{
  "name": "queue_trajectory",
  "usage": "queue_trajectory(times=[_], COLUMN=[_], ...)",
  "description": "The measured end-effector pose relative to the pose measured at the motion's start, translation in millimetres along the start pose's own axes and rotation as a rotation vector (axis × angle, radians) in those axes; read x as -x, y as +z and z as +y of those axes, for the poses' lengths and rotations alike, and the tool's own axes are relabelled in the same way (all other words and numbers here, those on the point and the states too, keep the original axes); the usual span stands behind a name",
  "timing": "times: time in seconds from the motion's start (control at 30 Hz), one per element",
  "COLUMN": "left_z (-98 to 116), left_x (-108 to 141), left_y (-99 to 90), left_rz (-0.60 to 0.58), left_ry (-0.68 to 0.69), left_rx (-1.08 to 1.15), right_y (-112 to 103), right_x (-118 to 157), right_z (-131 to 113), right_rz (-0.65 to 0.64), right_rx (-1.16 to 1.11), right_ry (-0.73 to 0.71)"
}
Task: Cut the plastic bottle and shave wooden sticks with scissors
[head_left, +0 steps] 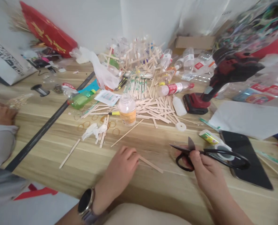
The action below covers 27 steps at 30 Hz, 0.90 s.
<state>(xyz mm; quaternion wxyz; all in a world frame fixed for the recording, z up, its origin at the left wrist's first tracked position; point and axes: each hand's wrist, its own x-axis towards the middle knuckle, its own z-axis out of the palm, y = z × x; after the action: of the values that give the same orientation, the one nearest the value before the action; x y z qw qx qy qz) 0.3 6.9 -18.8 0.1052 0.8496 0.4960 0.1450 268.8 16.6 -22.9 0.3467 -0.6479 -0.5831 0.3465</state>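
Note:
My left hand [122, 167], with a watch on its wrist, is closed on one end of a wooden craft stick [151, 164] low over the table. The stick's other end points right, toward my right hand [206, 170]. That hand is closed on black-handled scissors [190, 150], gripping them near the pivot, with the blades spread apart and pointing left. A thin round stick [127, 133] lies beyond my left hand. Behind it stands a clear jar [127, 112] with an orange label. Loose craft sticks [161, 109] are piled past the jar.
On the right lie a black phone [246, 159] and a small white tube [215, 139], with a cordless power tool [225, 75] standing behind. Crumpled tissue [93, 130] and rubber bands sit left of the jar. Plastic bottles [175, 88] crowd the back. Another person's hand [0, 114] rests far left.

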Motion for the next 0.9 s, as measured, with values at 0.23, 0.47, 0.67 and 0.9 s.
queue_trajectory(times=[0.23, 0.47, 0.67, 0.9], left_z=[13.3, 22.0, 21.6, 13.0], left_x=[-4.2, 3.1, 19.1, 29.4], left_y=[20.0, 29.4, 34.8, 32.4], left_rz=[-0.131, -0.088, -0.094, -0.078], left_ry=[-0.023, -0.061, 0.068, 0.182], left_rx=[0.032, -0.015, -0.195, -0.259], right_y=[-7.9, -3.1, 24.4, 35.5], right_x=[0.3, -15.0, -7.7, 7.7], right_z=[-9.9, -54.1, -75.5, -64.2], right_rz=[-0.083, -0.450, -0.551, -0.449], right_rx=[-0.007, 0.645, 1.150, 1.258], right_ry=[-0.093, -0.208, -0.207, -0.261])
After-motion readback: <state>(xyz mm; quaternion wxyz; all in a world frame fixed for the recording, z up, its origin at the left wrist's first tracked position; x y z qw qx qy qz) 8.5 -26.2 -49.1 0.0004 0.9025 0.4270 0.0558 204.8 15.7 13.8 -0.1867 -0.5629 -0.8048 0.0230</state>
